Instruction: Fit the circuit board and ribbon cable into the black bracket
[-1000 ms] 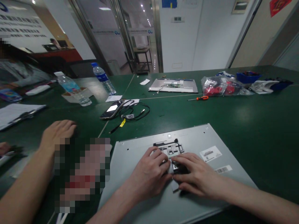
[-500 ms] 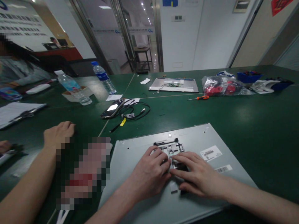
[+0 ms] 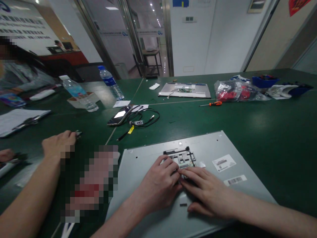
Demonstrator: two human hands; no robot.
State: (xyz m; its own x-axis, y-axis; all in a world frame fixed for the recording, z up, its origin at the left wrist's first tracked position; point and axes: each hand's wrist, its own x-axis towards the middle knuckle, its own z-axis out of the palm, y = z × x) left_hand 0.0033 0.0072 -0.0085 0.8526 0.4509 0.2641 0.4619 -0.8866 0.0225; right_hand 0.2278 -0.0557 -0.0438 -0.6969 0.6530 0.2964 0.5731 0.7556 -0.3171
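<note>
A flat grey metal panel [image 3: 146, 165] with paper labels lies before me, apparently the back of a display. In its middle sits a recess with a small circuit board [image 3: 184, 159], partly covered by my fingers. My left hand [image 3: 162, 180] rests at the board's near left side, fingers curled and pinched; what they hold is hidden. Over the board's near right side, my right hand [image 3: 208, 188] stretches out its fingers, thumb apart, fingertips meeting those of the left. A small whitish tab [image 3: 201, 164] shows beyond its knuckles, and a dark slot [image 3: 183, 205] lies between the hands.
At left another person's hand [image 3: 59, 142] reaches over the green table. Beyond the panel lie a phone [image 3: 119, 115], a black cable [image 3: 146, 124], an orange-handled screwdriver [image 3: 215, 103], a second panel [image 3: 173, 91] and a plastic bag [image 3: 237, 92]. Two bottles stand tilted-looking further left.
My right hand has shifted slightly, covering the dark piece that showed under it; the whitish tab now shows. My left hand stays nearly still. The other person's hand moved a little left.
</note>
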